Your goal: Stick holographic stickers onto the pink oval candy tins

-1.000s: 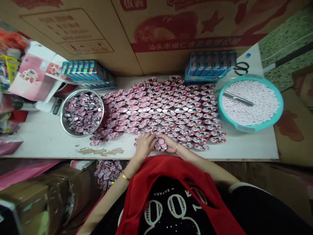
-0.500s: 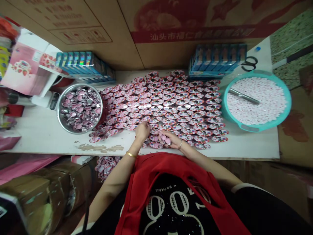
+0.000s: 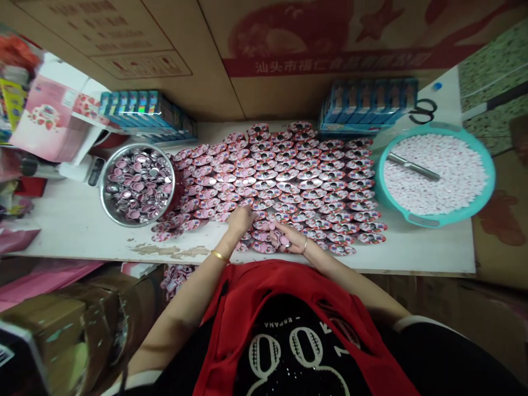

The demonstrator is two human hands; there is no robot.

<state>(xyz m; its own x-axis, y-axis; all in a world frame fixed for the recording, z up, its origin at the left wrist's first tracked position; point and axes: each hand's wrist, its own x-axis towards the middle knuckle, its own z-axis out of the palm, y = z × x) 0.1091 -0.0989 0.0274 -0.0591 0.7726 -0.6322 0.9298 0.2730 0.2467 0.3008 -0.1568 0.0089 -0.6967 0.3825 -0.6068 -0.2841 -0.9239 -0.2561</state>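
Observation:
Rows of small oval-topped containers (image 3: 287,165) with red, white and pink printing stand packed on the table. Many on the left have round pink caps on top; those on the right show dark round openings. My left hand (image 3: 241,221) is closed over the near middle rows, its fingertips down at a container top, and what they pinch is hidden. Cupped in my right hand (image 3: 292,237) are several loose pink caps (image 3: 284,241), just above the nearest containers. A steel bowl (image 3: 103,201) to the left is heaped with similar pink and silver caps.
A turquoise basin (image 3: 437,221) of small white pieces stands at right, with a metal tube (image 3: 414,166) on them. Black-handled scissors (image 3: 424,111) lie behind it. Blue boxes (image 3: 132,107) and more blue packs (image 3: 367,104) line the large cardboard cartons (image 3: 247,93) at the back.
Both hands stay over nearly the same spot, with slight finger movement. The caps in my right hand have shifted a little. The whole view has moved slightly.

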